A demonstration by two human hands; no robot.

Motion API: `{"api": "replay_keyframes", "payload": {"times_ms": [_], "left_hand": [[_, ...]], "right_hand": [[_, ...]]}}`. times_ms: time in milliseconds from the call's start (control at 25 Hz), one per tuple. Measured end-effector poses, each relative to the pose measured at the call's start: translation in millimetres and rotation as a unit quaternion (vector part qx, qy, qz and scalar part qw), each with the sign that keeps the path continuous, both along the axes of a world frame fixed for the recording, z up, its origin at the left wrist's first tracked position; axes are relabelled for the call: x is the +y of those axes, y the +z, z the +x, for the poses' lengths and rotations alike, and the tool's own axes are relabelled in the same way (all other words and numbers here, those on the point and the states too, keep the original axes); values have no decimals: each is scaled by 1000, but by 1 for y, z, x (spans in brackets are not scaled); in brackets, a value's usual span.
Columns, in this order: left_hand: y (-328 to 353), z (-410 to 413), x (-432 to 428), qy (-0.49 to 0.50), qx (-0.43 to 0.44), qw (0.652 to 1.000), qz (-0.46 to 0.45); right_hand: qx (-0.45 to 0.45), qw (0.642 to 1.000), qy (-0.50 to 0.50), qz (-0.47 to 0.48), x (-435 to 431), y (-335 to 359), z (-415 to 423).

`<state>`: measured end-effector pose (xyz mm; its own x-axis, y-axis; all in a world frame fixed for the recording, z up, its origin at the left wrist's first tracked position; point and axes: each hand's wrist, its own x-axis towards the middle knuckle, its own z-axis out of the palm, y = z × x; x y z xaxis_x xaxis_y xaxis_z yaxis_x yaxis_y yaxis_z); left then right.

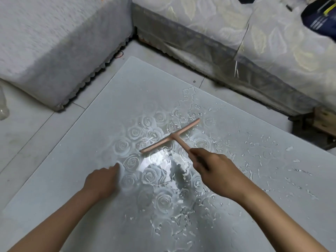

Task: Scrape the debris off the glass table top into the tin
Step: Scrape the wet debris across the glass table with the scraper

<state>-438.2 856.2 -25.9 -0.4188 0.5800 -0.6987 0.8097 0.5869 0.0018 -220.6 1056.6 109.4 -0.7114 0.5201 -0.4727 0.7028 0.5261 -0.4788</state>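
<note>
The frosted glass table top has a rose pattern at its centre and fills most of the view. Water drops and white bits of debris are scattered over its right half. My right hand is shut on the handle of a pink T-shaped scraper, whose blade lies on the glass above the roses. My left hand rests on the glass to the left, fingers loosely curled, holding nothing. No tin is in view.
A grey covered sofa stands at the far left. Another covered sofa runs along the back right. Tiled floor shows left of the table. A wooden piece sits by the right edge.
</note>
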Motion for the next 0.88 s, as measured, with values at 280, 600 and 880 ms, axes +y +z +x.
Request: {"api": "replay_keyframes", "payload": {"times_ms": [280,600,880], "left_hand": [[-15,-99,12,94,-35,973,209],[-38,-217,63,106,26,968,224],[-61,-215,98,220,-78,953,193]], "right_hand": [[0,999,-37,-27,32,-3,-139],[-59,998,-8,20,84,-45,-314],[-180,981,32,70,65,-27,-191]]}}
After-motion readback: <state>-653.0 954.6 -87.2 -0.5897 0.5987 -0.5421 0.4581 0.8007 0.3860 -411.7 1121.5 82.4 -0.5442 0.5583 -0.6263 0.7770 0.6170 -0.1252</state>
